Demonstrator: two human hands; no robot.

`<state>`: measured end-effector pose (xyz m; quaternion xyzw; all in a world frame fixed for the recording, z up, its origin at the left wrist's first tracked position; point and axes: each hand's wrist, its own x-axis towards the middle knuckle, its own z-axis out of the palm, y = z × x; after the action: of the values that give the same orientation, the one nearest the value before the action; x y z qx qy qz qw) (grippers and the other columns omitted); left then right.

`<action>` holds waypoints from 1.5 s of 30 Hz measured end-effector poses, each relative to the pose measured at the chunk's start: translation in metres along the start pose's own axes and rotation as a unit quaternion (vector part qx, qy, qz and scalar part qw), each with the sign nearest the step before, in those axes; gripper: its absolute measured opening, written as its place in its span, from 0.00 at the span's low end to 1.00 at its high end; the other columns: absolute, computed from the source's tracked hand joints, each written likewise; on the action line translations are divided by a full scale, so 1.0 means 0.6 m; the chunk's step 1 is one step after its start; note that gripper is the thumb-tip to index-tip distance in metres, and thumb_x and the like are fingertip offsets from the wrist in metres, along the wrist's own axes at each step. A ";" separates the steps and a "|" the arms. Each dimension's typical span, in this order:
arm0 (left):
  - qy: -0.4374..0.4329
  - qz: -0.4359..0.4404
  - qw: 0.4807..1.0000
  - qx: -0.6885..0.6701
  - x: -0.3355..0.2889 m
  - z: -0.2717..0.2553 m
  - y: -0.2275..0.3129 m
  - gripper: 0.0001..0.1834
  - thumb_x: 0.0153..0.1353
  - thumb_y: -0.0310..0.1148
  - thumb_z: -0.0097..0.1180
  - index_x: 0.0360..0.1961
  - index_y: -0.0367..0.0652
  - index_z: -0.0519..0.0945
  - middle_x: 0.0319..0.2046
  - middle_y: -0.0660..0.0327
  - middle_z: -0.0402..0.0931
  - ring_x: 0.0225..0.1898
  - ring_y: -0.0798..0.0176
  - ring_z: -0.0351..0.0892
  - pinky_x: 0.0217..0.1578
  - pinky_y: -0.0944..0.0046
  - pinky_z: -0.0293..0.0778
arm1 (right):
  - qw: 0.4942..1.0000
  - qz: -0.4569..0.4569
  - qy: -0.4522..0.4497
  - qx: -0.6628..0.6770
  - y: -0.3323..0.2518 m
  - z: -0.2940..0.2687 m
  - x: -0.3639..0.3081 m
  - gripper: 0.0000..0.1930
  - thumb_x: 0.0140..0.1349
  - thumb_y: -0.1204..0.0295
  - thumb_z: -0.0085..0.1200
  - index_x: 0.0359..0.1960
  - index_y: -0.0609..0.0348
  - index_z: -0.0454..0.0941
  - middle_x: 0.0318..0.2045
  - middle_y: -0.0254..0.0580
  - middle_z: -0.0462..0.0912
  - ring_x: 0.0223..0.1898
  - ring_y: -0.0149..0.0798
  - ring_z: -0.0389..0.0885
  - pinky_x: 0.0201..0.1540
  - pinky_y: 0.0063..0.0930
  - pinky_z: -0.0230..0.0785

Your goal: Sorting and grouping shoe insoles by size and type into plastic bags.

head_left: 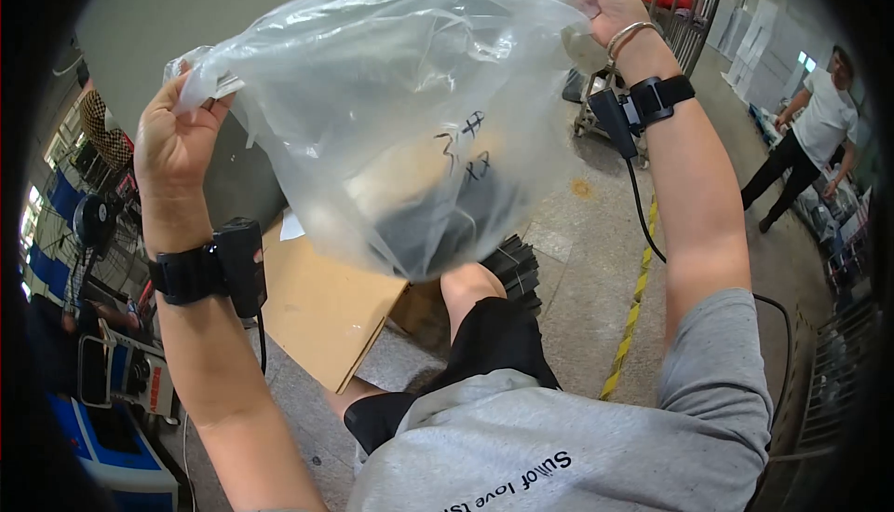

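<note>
Both my arms are raised and hold up a large, clear plastic bag [410, 111] with dark handwriting on it. My left hand [182, 130] pinches the bag's bunched left edge. At the upper right my right hand [615, 11] grips the opposite edge. The bag hangs wide between them above my knees. Through the cloudy plastic a dark shape and a tan patch show; whether they lie inside or behind it I cannot tell. Below the bag is a flat brown cardboard piece [326, 298]. Beside my knee stand black ridged parts [512, 270], partly hidden by the bag.
A yellow and black floor stripe [635, 307] runs along the right. Farther right stands a person [819, 130] in a white shirt near piled goods. A metal rack [684, 9] with red items is at the upper right. Blue and white equipment [116, 447] sits at the lower left.
</note>
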<state>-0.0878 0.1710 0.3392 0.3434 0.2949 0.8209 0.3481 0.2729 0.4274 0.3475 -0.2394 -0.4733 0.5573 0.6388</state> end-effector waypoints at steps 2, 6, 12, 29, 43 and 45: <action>-0.007 0.012 1.000 -0.011 -0.014 -0.006 0.013 0.11 0.60 0.21 0.41 0.44 0.31 0.66 0.42 0.49 0.71 0.46 0.50 0.72 0.51 0.48 0.68 | 0.999 0.004 0.003 0.035 -0.014 0.005 -0.018 0.09 0.58 0.77 0.47 0.39 0.68 0.73 0.37 0.43 0.78 0.37 0.38 0.79 0.43 0.32 0.74; -0.153 -0.108 0.975 -0.117 0.002 -0.075 0.004 0.11 0.62 0.23 0.40 0.44 0.31 0.68 0.44 0.48 0.72 0.48 0.52 0.72 0.52 0.48 0.67 | 1.000 -0.013 0.007 0.003 0.038 -0.028 -0.014 0.05 0.54 0.80 0.49 0.33 0.65 0.72 0.28 0.39 0.74 0.26 0.35 0.74 0.30 0.32 0.72; -0.044 -0.075 0.996 -0.018 -0.017 -0.116 0.019 0.14 0.66 0.28 0.36 0.48 0.31 0.69 0.48 0.49 0.71 0.51 0.53 0.71 0.54 0.51 0.67 | 0.999 0.029 -0.033 0.020 0.056 0.011 -0.101 0.03 0.52 0.79 0.50 0.29 0.64 0.75 0.24 0.38 0.78 0.24 0.32 0.76 0.26 0.26 0.69; -0.055 -0.177 0.981 0.065 0.078 0.038 -0.129 0.12 0.61 0.23 0.44 0.45 0.31 0.71 0.47 0.49 0.72 0.52 0.56 0.71 0.55 0.52 0.67 | 0.988 -0.106 -0.017 0.107 0.095 -0.207 -0.025 0.07 0.55 0.80 0.47 0.34 0.63 0.77 0.30 0.36 0.80 0.31 0.29 0.78 0.36 0.21 0.70; -0.120 -0.434 0.885 0.120 0.078 0.155 -0.371 0.16 0.48 0.20 0.50 0.42 0.35 0.70 0.36 0.55 0.75 0.35 0.59 0.78 0.41 0.59 0.74 | 0.940 0.119 0.318 -0.038 0.186 -0.345 -0.120 0.13 0.57 0.76 0.43 0.42 0.60 0.75 0.27 0.24 0.75 0.25 0.19 0.69 0.27 0.12 0.62; -0.154 -0.496 0.847 0.114 0.065 0.158 -0.399 0.14 0.49 0.18 0.49 0.39 0.36 0.70 0.35 0.56 0.75 0.36 0.60 0.77 0.41 0.60 0.73 | 0.921 0.144 0.359 -0.047 0.181 -0.363 -0.160 0.14 0.57 0.76 0.42 0.43 0.61 0.76 0.26 0.24 0.75 0.24 0.19 0.69 0.26 0.13 0.62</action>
<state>0.0528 0.3641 0.2360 0.3113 0.4601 0.4360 0.7080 0.4169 0.4144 0.1293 -0.5189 -0.1985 0.4974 0.6663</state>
